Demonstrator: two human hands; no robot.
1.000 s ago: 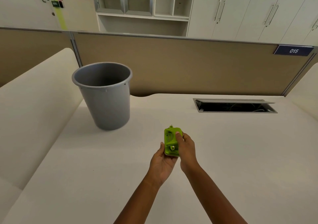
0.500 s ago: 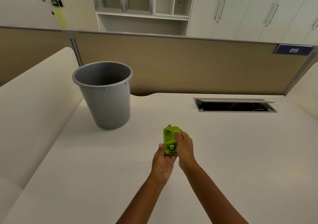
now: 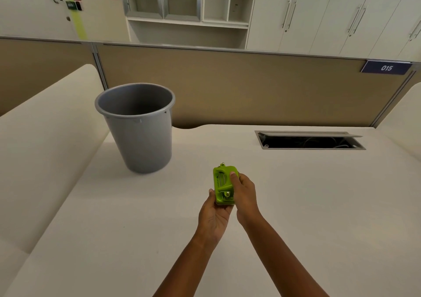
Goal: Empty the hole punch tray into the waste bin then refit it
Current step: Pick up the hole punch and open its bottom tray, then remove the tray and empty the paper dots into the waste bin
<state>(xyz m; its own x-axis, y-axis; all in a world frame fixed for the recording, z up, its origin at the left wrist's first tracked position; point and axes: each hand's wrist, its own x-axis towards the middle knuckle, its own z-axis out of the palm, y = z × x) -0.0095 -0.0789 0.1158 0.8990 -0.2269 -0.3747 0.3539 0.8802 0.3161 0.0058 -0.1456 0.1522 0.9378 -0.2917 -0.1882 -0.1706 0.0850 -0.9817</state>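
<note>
L hand (image 3: 215, 212) cups the green hole punch (image 3: 224, 185) from below and the near end, palm up, fingers wrapped round its underside. R hand (image 3: 245, 196) grips the punch's right side, thumb pressed on the top face approx. mid-way along. So both hands are closed on the punch, which is held up off the desk (image 3: 307, 205), turned so a flat ribbed face w/ a small arrow mark looks at the camera. That face is prob. the tray/base side, though I can't tell for sure at this size.

Waste bin (image 3: 136, 125) stands upright on the desk, ahead and to the left, well apart from the hands. Its inside looks dark; can't see any paper bits in it. No loose tray anywhere on the desk, no confetti.

Judgement re progress: tray looks fitted to the punch, seam closed. Two readings fit, i.e. tray not yet pulled, or already emptied and snapped back; the thumb pressing on that face suits either. If early: slide tray off, carry to bin, tip, refit. If late: only setting the punch down is left.
</note>
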